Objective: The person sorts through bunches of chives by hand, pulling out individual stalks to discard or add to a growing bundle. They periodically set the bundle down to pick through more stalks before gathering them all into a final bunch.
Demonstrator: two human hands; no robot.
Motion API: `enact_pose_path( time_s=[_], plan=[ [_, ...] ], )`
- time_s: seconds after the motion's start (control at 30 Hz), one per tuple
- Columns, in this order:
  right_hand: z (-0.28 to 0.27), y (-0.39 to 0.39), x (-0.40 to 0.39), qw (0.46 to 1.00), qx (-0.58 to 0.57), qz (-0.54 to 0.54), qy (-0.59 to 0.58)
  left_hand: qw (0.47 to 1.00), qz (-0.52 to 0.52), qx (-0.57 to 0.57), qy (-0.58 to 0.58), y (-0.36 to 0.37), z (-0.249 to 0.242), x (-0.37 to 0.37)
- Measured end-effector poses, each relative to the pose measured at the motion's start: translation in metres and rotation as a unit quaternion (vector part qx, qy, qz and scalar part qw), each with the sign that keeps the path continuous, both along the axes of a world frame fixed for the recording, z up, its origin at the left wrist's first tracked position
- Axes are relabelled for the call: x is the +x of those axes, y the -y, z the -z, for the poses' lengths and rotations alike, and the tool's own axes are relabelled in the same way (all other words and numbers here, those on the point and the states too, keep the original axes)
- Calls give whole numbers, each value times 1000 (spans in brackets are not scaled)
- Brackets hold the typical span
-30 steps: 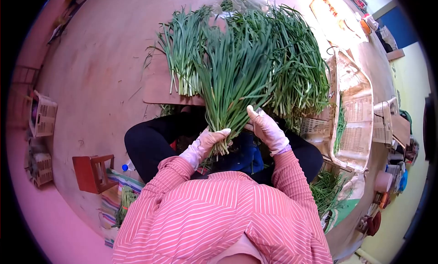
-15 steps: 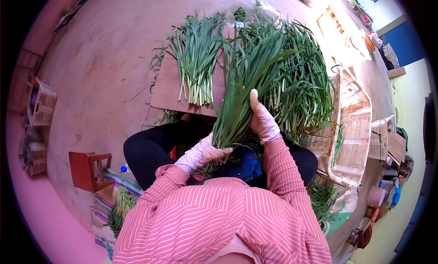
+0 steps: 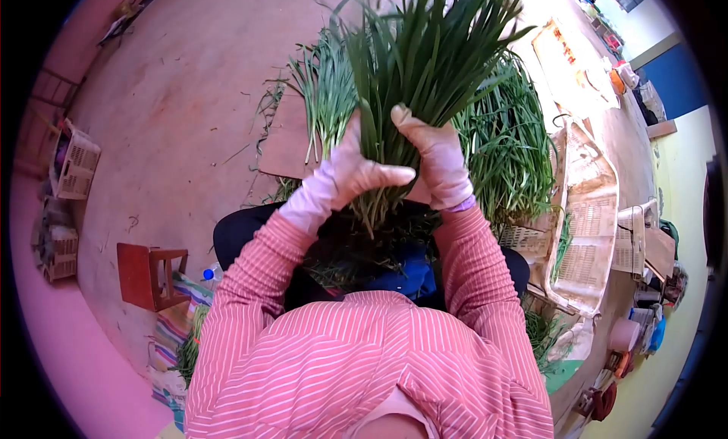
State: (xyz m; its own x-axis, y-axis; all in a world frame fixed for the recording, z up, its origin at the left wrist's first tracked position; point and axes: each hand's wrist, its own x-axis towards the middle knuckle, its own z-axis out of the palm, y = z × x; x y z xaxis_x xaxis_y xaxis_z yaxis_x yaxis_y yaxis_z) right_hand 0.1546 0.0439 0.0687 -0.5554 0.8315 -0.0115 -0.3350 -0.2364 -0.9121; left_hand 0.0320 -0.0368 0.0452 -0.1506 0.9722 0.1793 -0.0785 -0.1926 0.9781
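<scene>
A thick bunch of garlic chives [image 3: 425,67] stands raised in front of me, leaves up and cut ends down. My left hand [image 3: 345,174], in a thin whitish glove, is round its lower left side with the thumb across the front. Higher on the right side, my gloved right hand [image 3: 436,155] clasps the same bunch, thumb on the stems. The fingers behind the bunch are hidden. Beyond it to the left lies a smaller pile of chives [image 3: 330,90] on flat cardboard [image 3: 284,143]. To the right is a large heap of chives [image 3: 512,147].
A pale plastic crate [image 3: 588,219] stands at the right. Loose trimmings [image 3: 356,249] lie dark over my lap. At the left are a small wooden stool [image 3: 144,276], a bottle with a blue cap [image 3: 209,274] and a striped sack [image 3: 171,325] with more greens.
Both hands have lifted the bunch up and away from my lap, and it stands more upright. My left hand has moved up and forward along with it.
</scene>
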Motion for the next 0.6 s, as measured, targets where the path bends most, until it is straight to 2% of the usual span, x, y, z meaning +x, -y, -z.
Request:
enact_pose_path(
  time_s=[0.03, 0.07, 0.1, 0.13, 0.17, 0.23, 0.3, 0.33, 0.4, 0.43, 0.47, 0.5, 0.53, 0.57, 0.6],
  plan=[
    [-17, -1, 1, 999, 46, 7, 14, 996, 8, 18, -85, -11, -12, -7],
    [-27, -5, 3, 995, 92, 14, 28, 993, -4, 36, -114, -20, -19, -11],
    [-26, -14, 4, 990, 138, 25, 22, 994, 15, 52, -98, -26, -31, -13],
    [-37, -13, 5, 992, 127, 30, 5, 994, 34, 69, -82, -32, -40, -14],
    [-38, -20, 9, 987, 154, 9, 33, 993, 36, 70, -82, -39, -40, -16],
    [-37, -35, 19, 981, 183, -10, 60, 998, 48, 33, -23, -53, -34, -19],
    [-29, -44, 29, 934, 302, -74, 174, 997, 73, 25, -9, -64, -19, -19],
    [-27, -46, 35, 935, 300, -71, 175, 995, 97, 15, 8, -64, -19, -15],
    [-24, -49, 45, 877, 411, -90, 232, 995, 94, 14, -9, -63, -25, -9],
    [-30, -44, 47, 922, 308, -101, 213, 993, 71, 22, -94, -59, -34, -5],
    [-30, -42, 48, 922, 307, -98, 213, 982, 48, 30, -178, -57, -40, -3],
    [-29, -40, 49, 891, 378, -64, 242, 982, 50, 30, -179, -56, -43, -1],
    [-29, -39, 49, 852, 447, -30, 270, 958, 29, 80, -275, -56, -46, 1],
    [-34, -36, 50, 889, 397, -45, 222, 921, 7, 129, -367, -56, -48, 2],
    [-35, -33, 49, 890, 398, -43, 221, 920, 9, 130, -369, -59, -40, 3]
  ],
)
